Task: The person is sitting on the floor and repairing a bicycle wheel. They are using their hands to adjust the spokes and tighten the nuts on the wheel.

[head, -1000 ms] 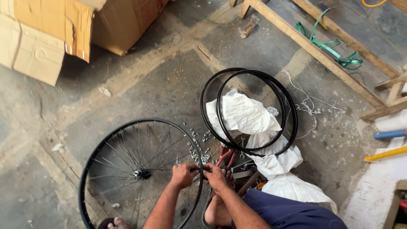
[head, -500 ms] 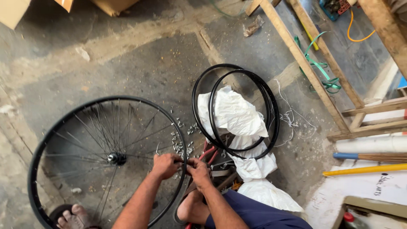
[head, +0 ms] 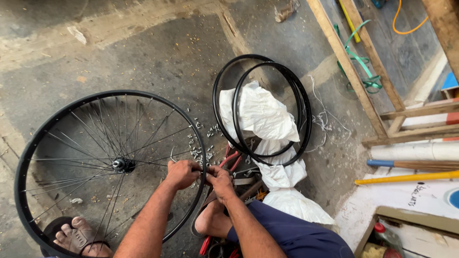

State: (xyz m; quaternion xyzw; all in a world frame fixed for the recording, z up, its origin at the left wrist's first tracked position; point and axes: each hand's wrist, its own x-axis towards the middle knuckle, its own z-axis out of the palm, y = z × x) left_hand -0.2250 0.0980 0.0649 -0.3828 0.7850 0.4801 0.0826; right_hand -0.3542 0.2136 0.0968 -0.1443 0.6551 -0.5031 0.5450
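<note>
A black spoked bicycle wheel [head: 62, 119] with a hub [head: 122, 165] lies flat on the concrete floor at the left. My left hand [head: 181, 173] grips its rim on the right side. My right hand [head: 221, 180] is closed right beside it at the same spot on the rim, fingers pinched on something small that I cannot make out. Several small metal nipples [head: 198, 148] lie scattered just beyond my hands. My bare foot in a sandal [head: 79, 236] rests under the wheel's near edge.
Two bare black rims [head: 267, 76] lie stacked to the right over white plastic sacks [head: 260, 114]. Red-handled tools [head: 229, 160] lie by my knee. A wooden frame [head: 354, 71], a green strap [head: 366, 81], yellow and blue sticks [head: 406, 177] stand at the right.
The view has shifted down and right, so the cardboard boxes left the frame. My hands stay together on the wheel rim's right side, and the wheel seems unmoved.
</note>
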